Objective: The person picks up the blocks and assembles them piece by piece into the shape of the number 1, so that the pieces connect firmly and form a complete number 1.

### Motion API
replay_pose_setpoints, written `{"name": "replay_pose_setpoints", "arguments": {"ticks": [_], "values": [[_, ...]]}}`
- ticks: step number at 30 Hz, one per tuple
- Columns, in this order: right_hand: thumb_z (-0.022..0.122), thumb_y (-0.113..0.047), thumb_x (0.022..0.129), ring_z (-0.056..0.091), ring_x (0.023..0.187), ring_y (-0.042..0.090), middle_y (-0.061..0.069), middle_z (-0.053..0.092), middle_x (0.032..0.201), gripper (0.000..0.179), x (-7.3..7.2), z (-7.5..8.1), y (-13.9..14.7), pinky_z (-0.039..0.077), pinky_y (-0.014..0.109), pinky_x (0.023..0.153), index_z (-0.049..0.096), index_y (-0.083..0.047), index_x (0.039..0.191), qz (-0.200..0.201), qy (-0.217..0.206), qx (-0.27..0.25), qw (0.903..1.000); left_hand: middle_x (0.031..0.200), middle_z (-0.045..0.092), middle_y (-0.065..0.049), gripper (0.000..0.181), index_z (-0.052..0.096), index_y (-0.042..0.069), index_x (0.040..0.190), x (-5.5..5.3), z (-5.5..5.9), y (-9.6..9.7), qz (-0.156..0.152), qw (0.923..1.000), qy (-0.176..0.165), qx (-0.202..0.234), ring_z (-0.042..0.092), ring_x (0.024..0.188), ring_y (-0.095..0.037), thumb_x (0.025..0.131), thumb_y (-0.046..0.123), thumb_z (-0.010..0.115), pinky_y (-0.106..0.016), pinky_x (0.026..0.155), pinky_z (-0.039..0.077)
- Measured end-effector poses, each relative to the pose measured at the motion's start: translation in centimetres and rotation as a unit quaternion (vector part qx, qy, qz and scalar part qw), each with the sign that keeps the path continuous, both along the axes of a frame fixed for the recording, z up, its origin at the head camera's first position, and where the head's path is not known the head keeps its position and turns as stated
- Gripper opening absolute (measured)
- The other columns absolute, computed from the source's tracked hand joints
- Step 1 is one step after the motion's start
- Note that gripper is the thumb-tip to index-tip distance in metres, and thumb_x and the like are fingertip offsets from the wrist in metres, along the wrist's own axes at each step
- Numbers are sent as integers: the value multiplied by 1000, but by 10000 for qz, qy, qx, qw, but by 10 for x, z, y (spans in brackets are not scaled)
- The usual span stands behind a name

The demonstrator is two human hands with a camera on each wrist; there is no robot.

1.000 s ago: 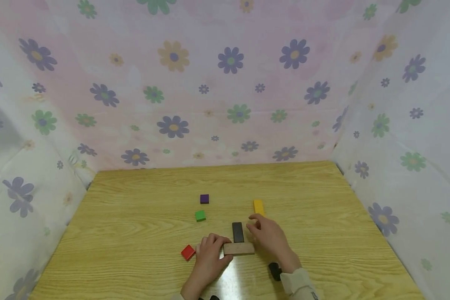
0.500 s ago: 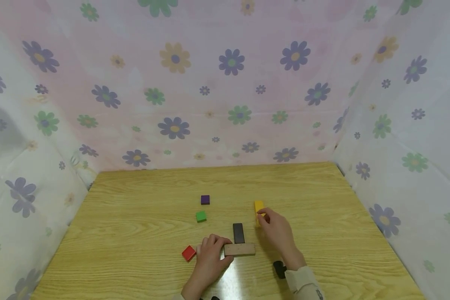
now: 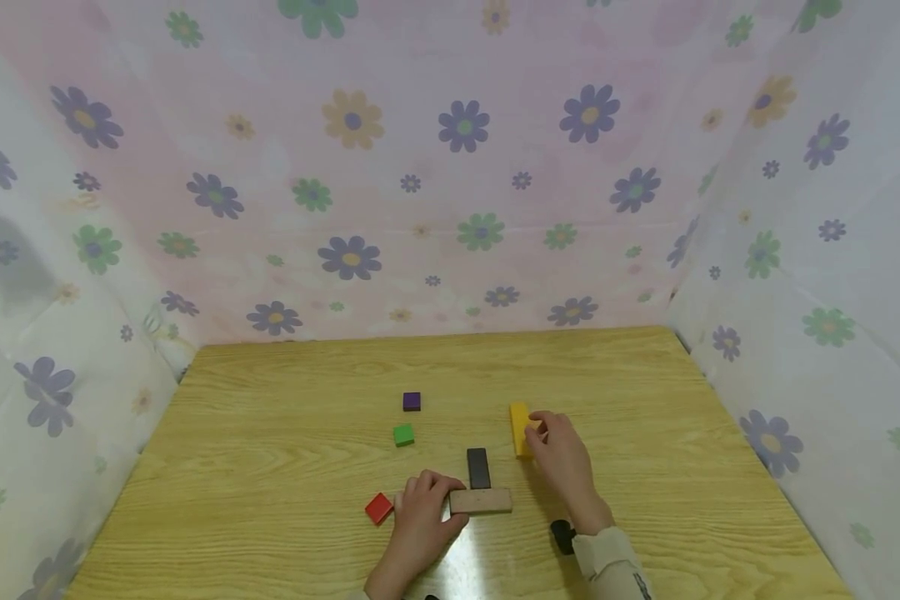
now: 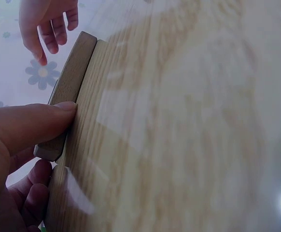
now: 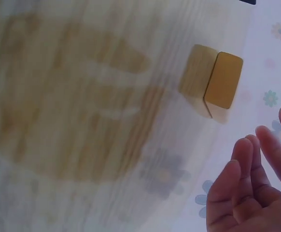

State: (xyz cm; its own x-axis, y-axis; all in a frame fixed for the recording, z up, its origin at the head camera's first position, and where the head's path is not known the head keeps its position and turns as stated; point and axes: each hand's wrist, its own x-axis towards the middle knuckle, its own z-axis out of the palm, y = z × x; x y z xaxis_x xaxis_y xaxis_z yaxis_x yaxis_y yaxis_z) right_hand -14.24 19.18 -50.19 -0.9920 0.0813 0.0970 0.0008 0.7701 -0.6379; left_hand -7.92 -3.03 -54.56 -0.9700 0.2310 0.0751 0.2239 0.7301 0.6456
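Note:
My left hand [image 3: 424,518] pinches the left end of a plain wooden block [image 3: 482,501], its thumb [image 4: 58,116] lying on the near face. The block lies crosswise against the near end of a black block [image 3: 477,467]. To the right, my right hand [image 3: 562,457] hovers beside a long yellow block [image 3: 521,431] and overlaps its right edge in the head view. In the right wrist view, a gap separates the loosely bent fingers [image 5: 244,159] from the yellow block [image 5: 224,80], and nothing is between them.
A red block [image 3: 378,508] lies just left of my left hand. Further back on the wood-grain table [image 3: 285,433] are a green block [image 3: 403,435] and a purple block [image 3: 412,402]. Flowered cloth walls [image 3: 420,317] close off the back and sides.
My right hand has moved to the right, from between the black and yellow blocks to the yellow block's right side. My left hand keeps its grip on the wooden block.

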Motion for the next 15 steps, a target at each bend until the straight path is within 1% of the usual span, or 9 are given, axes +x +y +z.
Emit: {"name": "replay_pose_setpoints", "arguments": {"ticks": [3,7,11,15], "values": [[54,-25,87,49,68,15,5,51,89,29,-1,-2,1,41,30,57,59,-7,111,-15,-40,-53,10000,92,43,10,28,60,28,99,0,0,0,25,10000,68,-5,33,79,-11,72,31,70,-33,64,19],[53,-25,88,51,73,17,6,53,92,33,-3,-4,2,42,32,60,56,-6,115,-13,-211,-97,9997,93,43,9,28,60,27,98,1,2,1,43,9999,151,16,32,79,-11,72,30,70,-33,64,19],[54,-25,88,49,71,16,5,53,90,39,-8,-7,4,40,31,60,50,-2,120,96,-552,-286,9980,93,43,10,27,60,28,98,1,4,1,29,10000,75,15,32,79,-11,73,31,70,-33,64,19],[53,-26,88,46,64,15,3,53,84,46,-11,-11,5,37,29,56,44,-1,125,191,-950,-551,9938,94,43,10,28,60,28,99,1,4,0,23,10000,-28,15,32,79,-12,73,31,69,-33,64,19]]}}
